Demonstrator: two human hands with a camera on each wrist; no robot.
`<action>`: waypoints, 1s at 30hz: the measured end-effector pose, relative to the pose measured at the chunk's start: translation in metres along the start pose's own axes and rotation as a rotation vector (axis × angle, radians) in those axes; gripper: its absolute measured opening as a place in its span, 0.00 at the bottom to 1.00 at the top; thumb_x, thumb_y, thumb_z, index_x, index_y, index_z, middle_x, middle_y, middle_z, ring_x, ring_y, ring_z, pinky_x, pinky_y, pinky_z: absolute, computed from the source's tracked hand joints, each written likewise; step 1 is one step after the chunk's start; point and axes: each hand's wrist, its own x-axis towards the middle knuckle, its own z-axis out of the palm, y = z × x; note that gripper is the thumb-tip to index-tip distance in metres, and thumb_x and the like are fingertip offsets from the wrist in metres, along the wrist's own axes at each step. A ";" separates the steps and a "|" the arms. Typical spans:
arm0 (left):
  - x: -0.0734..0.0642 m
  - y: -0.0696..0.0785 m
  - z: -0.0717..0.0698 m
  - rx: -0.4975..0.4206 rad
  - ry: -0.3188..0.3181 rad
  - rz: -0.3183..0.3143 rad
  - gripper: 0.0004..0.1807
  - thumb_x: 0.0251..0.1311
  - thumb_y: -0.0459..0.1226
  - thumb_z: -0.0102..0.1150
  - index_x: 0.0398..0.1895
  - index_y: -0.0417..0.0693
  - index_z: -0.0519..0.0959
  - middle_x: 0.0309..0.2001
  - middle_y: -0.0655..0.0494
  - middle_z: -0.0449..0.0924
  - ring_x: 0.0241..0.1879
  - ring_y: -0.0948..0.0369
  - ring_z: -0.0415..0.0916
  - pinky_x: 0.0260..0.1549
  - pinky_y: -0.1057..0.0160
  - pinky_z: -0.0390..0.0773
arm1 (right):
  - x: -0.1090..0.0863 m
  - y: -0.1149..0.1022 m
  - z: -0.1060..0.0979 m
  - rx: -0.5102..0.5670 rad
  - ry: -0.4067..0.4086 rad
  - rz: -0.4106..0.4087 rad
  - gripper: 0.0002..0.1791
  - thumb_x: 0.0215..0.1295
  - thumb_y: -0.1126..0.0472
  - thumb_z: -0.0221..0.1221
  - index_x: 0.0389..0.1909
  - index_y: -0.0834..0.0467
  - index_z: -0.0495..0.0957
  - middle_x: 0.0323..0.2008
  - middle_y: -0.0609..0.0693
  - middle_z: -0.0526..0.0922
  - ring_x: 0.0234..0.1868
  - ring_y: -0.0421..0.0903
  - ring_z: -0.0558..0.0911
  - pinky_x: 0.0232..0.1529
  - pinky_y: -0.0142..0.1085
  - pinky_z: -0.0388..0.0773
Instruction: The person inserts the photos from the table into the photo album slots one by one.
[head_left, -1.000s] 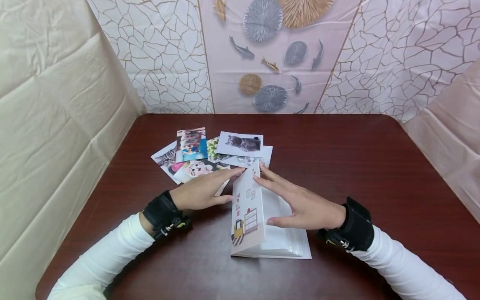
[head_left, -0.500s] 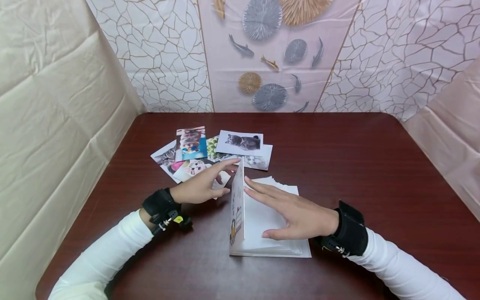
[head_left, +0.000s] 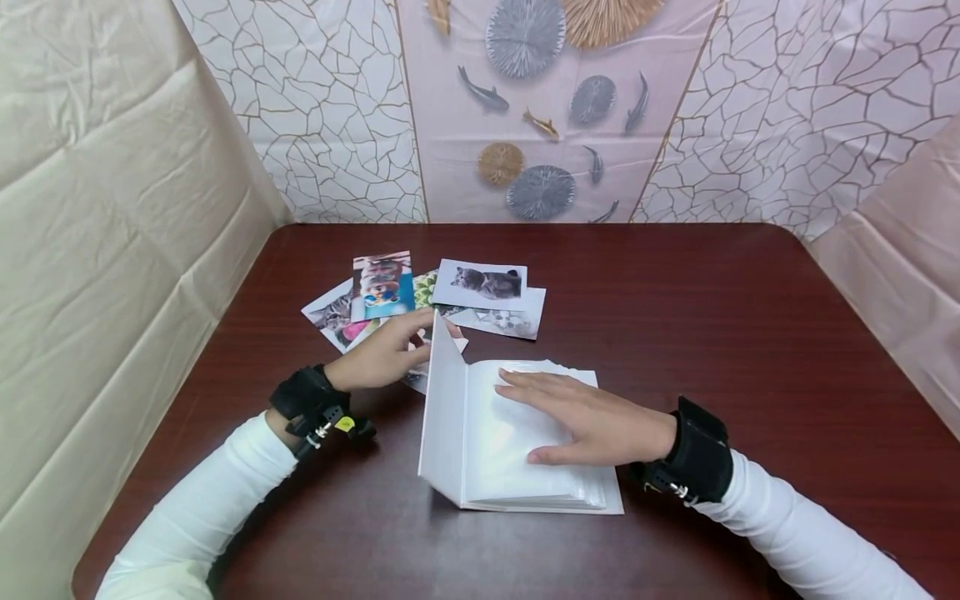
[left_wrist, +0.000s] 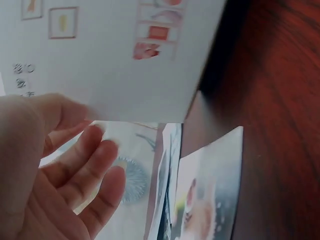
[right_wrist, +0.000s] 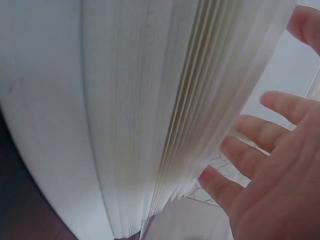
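Note:
A white photo album (head_left: 491, 467) lies on the table with its front cover (head_left: 442, 425) standing up and leaning left. My left hand (head_left: 378, 354) holds the cover at its far corner. In the left wrist view the thumb (left_wrist: 65, 111) lies on the printed outer side, and the other fingers reach past the edge. Flat over the clear page sleeves, my right hand (head_left: 592, 417) has its fingers straight. In the right wrist view, that hand (right_wrist: 280, 165) is spread beside the thick stack of page edges (right_wrist: 150, 110).
Several loose animal photos overlap behind the album, among them a grey cat photo (head_left: 480, 285) and a blue-toned photo (head_left: 382, 286). One photo (left_wrist: 207, 195) lies just beyond the cover. The dark red table (head_left: 712, 317) meets a patterned cloth backdrop (head_left: 540, 117).
The album's cover has swung left, from leaning over the pages through upright to leaning outward. My left hand has moved left with it. My right hand has come down over the pages.

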 end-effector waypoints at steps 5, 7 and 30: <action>-0.001 -0.004 -0.010 -0.135 0.010 -0.032 0.17 0.81 0.38 0.40 0.53 0.40 0.79 0.52 0.43 0.81 0.47 0.57 0.77 0.46 0.62 0.80 | 0.000 0.005 0.001 -0.010 -0.035 0.047 0.41 0.68 0.39 0.62 0.78 0.48 0.60 0.79 0.49 0.60 0.79 0.50 0.61 0.74 0.53 0.61; -0.001 -0.006 -0.014 -0.163 0.015 -0.023 0.22 0.83 0.41 0.35 0.52 0.36 0.78 0.53 0.39 0.79 0.50 0.58 0.74 0.50 0.62 0.77 | 0.000 0.007 0.001 -0.019 -0.047 0.061 0.41 0.68 0.38 0.61 0.77 0.48 0.61 0.79 0.50 0.60 0.79 0.51 0.61 0.74 0.54 0.62; -0.006 -0.014 -0.025 -0.051 -0.066 -0.100 0.12 0.77 0.34 0.48 0.46 0.45 0.84 0.43 0.52 0.82 0.30 0.59 0.64 0.34 0.63 0.67 | -0.002 0.021 -0.003 -0.054 -0.005 0.109 0.34 0.67 0.46 0.65 0.71 0.51 0.70 0.77 0.53 0.64 0.78 0.54 0.63 0.72 0.56 0.63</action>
